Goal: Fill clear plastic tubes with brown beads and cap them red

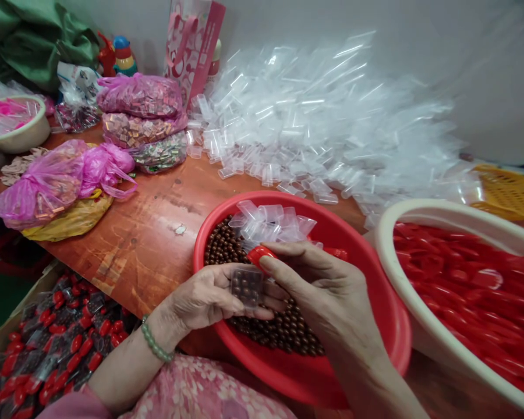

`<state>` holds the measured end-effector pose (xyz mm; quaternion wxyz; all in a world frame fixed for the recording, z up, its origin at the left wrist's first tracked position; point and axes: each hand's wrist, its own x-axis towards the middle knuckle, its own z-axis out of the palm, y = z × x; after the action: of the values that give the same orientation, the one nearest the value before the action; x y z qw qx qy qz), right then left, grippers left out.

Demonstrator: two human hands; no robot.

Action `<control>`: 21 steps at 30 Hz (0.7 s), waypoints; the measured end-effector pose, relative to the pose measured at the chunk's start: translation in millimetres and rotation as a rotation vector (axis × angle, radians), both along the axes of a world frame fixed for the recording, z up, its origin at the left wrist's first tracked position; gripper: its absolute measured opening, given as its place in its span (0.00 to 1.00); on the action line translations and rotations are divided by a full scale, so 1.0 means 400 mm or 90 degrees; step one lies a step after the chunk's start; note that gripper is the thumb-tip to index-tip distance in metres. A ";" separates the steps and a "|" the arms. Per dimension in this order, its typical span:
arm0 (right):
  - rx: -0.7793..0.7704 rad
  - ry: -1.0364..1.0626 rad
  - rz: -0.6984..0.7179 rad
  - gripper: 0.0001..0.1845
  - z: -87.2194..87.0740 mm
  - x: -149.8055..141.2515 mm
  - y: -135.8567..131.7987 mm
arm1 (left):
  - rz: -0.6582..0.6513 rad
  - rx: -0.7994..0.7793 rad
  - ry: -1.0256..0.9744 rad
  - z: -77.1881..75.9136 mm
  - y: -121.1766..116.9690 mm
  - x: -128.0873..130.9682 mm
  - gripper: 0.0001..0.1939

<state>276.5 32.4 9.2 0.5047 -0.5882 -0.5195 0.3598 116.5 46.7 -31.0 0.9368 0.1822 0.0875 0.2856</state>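
At the bottom edge, the person's flowered clothing (209,387) is cut off. The left hand (205,297) holds a small clear box (247,286) with brown balls inside, its fingers wrapped behind it; a green bracelet (155,343) circles that wrist. The right hand (332,285) pinches a red cap (260,254) just above the box, thumb and fingers hiding part of it; whether cap and box touch, I cannot tell. Both are over a red basin (344,235) of loose brown balls (225,238) and empty clear boxes (273,221), partly hidden by the hands.

To the left, a carton (26,305) of filled, red-capped boxes (70,343) runs out of the frame. To the right, a white tub (386,250), also cut off, holds blurred red pieces (463,297).

Farther back on the table (170,215) lie knotted pink bags (48,180), their contents hard to make out, and a heap of clear boxes (314,134), smeared towards the top.
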 end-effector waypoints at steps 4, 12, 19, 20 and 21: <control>-0.010 -0.001 0.023 0.07 0.003 -0.005 0.000 | 0.001 0.026 0.053 0.000 -0.008 0.003 0.19; -0.033 0.035 0.081 0.08 -0.004 -0.005 -0.018 | 0.037 0.132 0.157 -0.002 -0.018 0.016 0.19; 0.069 -0.149 0.125 0.05 -0.015 0.011 -0.025 | 0.053 0.167 0.293 0.024 -0.022 0.020 0.14; 0.082 -0.171 0.135 0.05 -0.016 0.017 -0.025 | 0.054 0.181 0.299 0.028 -0.022 0.022 0.12; 0.090 -0.187 0.148 0.05 -0.018 0.023 -0.026 | 0.055 0.198 0.303 0.032 -0.021 0.024 0.09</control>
<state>285.6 21.8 2.1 0.4189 -0.5335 -0.6758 0.2883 126.1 38.3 -18.2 0.8376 0.3819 0.2676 0.2844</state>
